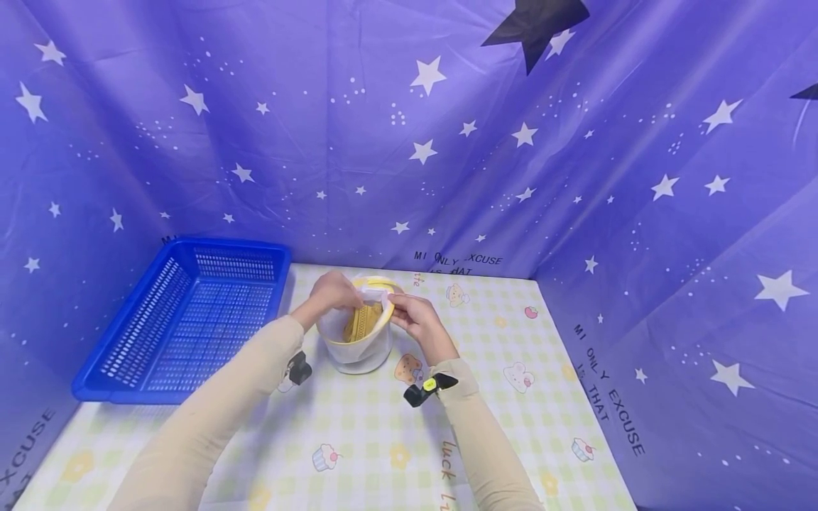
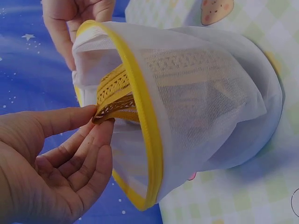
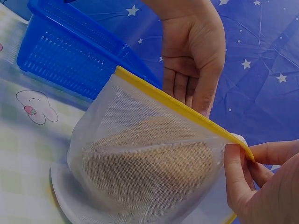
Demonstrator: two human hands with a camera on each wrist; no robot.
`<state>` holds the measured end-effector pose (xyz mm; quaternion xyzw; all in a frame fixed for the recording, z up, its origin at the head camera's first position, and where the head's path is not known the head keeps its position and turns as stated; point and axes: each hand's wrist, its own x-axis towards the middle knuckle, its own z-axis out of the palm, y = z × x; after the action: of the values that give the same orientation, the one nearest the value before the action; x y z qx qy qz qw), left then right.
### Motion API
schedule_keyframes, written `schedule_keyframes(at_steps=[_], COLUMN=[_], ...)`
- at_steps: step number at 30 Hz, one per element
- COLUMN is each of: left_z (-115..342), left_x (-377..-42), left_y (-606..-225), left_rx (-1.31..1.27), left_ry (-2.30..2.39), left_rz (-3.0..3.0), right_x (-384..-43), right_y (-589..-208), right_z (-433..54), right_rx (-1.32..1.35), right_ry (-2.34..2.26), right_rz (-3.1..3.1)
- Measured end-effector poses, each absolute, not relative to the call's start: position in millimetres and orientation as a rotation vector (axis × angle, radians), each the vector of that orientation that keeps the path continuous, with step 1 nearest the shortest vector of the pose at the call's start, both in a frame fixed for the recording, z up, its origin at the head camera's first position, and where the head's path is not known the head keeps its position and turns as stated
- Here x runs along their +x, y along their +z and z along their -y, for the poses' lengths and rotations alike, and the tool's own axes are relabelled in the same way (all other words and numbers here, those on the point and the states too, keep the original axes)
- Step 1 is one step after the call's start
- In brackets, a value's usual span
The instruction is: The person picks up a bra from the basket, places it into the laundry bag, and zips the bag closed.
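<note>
A white mesh laundry bag (image 1: 354, 357) with a yellow rim stands on its round base, mouth up. Inside it is a mustard-yellow lacy fabric piece (image 1: 363, 323), seen through the mesh in both wrist views. My left hand (image 1: 335, 291) reaches in at the mouth; thumb and index finger (image 2: 74, 116) pinch one end of the lacy fabric (image 2: 114, 91). On the opposite side, my right hand (image 1: 415, 318) grips the yellow rim (image 3: 187, 113) between thumb and fingers. Most of the fabric lies within the bag, its full shape hidden.
A blue perforated plastic basket (image 1: 275, 250) sits left of the bag on the checked tablecloth (image 1: 498, 419). Purple star-printed curtains (image 1: 383, 128) enclose the table at the back and both sides.
</note>
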<state>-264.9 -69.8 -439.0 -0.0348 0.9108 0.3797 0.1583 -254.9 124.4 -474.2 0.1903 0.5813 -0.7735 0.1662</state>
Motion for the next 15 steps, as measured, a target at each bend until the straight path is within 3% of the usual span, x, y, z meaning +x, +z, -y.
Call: schedule_keyframes(at_steps=[15], left_z=[87], left_x=[-264], left_y=[-441], left_rx=[-0.166], left_ry=[1.255], left_rz=[-2.741], right_x=[-254], right_y=[-475], right_z=[-130], right_rx=[0.526], right_ry=[-2.175], right_rz=[-1.671])
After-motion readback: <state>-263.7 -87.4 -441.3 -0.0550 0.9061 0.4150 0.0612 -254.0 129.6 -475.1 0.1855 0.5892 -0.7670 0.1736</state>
